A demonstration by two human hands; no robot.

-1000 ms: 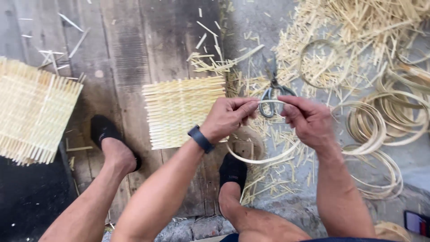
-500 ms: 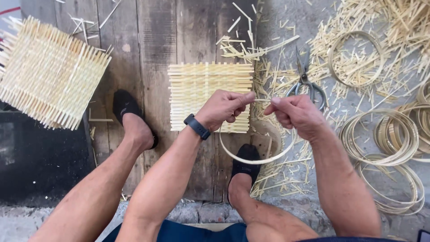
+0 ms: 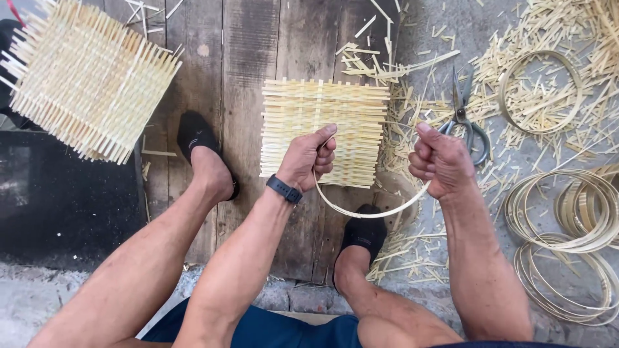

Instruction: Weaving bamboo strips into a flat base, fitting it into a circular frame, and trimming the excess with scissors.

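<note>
Left hand and right hand grip one bamboo strip — bowed.

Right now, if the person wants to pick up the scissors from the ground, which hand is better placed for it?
The right hand, probably. The scissors lie just beyond it, while the left hand is farther, over the woven mat. Both hands grip the bent bamboo strip, so the right must let go first.

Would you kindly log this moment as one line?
left hand: grips bamboo strip | right hand: grips other end | strip: bowed | scissors: on ground
</note>
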